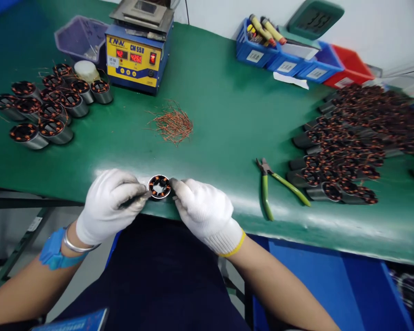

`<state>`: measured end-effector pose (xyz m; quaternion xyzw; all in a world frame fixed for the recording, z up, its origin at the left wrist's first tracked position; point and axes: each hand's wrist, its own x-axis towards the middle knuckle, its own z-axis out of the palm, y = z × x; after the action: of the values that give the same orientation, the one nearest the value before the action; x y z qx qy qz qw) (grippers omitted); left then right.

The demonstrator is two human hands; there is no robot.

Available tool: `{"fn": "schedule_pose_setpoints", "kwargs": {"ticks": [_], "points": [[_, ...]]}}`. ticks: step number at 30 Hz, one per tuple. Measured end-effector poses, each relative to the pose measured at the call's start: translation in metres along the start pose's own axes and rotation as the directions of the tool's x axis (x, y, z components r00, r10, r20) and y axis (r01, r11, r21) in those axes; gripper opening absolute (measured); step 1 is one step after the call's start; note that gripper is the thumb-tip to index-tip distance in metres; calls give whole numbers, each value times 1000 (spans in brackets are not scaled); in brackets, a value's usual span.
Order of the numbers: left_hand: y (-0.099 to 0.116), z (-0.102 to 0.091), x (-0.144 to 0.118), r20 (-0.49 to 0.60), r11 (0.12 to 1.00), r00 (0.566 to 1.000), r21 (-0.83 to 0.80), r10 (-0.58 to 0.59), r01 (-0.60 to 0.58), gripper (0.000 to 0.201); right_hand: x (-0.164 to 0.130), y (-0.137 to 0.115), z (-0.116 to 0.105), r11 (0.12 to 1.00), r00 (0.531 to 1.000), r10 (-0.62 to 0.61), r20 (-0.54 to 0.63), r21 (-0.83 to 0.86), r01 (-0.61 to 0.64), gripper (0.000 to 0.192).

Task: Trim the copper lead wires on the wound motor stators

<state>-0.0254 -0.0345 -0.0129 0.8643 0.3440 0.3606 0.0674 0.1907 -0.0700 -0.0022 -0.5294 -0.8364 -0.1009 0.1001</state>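
At the far left corner of the green worktop [221, 105] stands a cluster of wound stators [48, 108], upright on their steel shells with copper coils showing on top; a white round lid [86, 70] sits among them and a clear purple bin [81, 37] lies just behind. Beside that, against the far edge, is a blue and yellow solder pot [138, 55] with red digits lit on its face. Further toward the middle a loose heap of cut copper wire ends [173, 124] lies on the mat.

At the near edge, the left hand [108, 204] in a white glove is curled, its fingers pinching a thin dark tool [136, 198] (too blurred to name) whose tip touches the side of a single stator [159, 186]. That stator stands right on the near edge of the worktop, between the two hands. The right hand [203, 209], also gloved, is half closed, and its fingertips press against the stator's right side.

To the right lie green-handled cutters [274, 186], their handles spread apart, near the front edge. Past them, a large pile of stators [352, 138] lying on their sides fills the right end. Along the far edge sit blue parts bins [283, 57] and a red bin [350, 69].
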Motion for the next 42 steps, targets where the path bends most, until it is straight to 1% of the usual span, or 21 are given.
{"fn": "schedule_pose_setpoints", "kwargs": {"ticks": [2,3,5,7,8,10,11,13,14,17,19,21,23,25,26,30,32,34,37,39,42], "points": [[1,-4,-6,70,991,993,90,95,-102,10,-1,-3,5,1000,999,10,-37,-29,-11,28],[3,-7,-8,126,986,986,110,113,-127,10,-1,-4,6,999,999,12,-43,-32,-13,26],[6,-13,-8,195,990,980,115,52,-75,13,-2,-5,7,999,1000,12,-17,-31,-12,23],[10,-18,-2,176,994,981,88,-79,65,15,-1,-6,7,1000,999,8,32,-18,-7,21],[11,-19,2,161,992,980,59,-120,112,25,0,-7,6,1000,998,5,56,-11,-4,21],[12,-17,11,196,993,975,-16,-107,113,48,1,-8,4,1000,995,-11,102,-1,11,22],[11,-13,15,250,994,966,-64,-68,87,50,2,-8,2,1000,992,-21,128,2,21,22],[9,-5,20,329,988,944,-145,-5,55,39,2,-5,-2,999,981,-31,192,2,32,24],[7,0,21,337,985,942,-166,4,55,33,2,-2,-5,999,974,-33,226,-1,34,25],[1,9,21,275,983,961,-169,-29,78,34,0,11,-16,999,942,21,334,-43,-7,25],[-3,11,19,245,983,967,-153,-67,106,41,-3,21,-26,993,936,119,332,-51,-109,24],[-5,10,18,237,981,966,-137,-102,137,48,-4,25,-33,974,950,181,253,85,-208,28],[-8,9,17,247,980,961,-122,-122,156,50,-3,22,-35,928,974,138,178,320,-190,49],[-9,9,17,272,982,954,-102,-128,161,51,1,14,-29,869,981,74,181,470,-152,66],[-10,9,17,283,983,951,-92,-126,158,50,3,9,-23,851,975,68,209,498,-166,65],[-11,11,16,291,989,950,-64,-112,136,48,9,-1,0,808,924,144,353,497,-316,33],[-10,11,16,289,988,951,-66,-113,138,49,11,1,6,805,918,147,367,495,-327,29],[-8,11,17,281,983,952,-101,-118,152,52,12,5,7,801,927,126,353,515,-305,29],[-3,11,20,258,962,959,-206,-121,177,37,15,15,2,749,925,77,372,591,-300,27],[0,12,24,250,951,962,-257,-106,172,25,17,22,-4,680,895,70,440,635,-366,25],[3,14,31,255,956,963,-252,-84,150,22,17,29,-12,564,846,81,528,675,-475,23]]}}
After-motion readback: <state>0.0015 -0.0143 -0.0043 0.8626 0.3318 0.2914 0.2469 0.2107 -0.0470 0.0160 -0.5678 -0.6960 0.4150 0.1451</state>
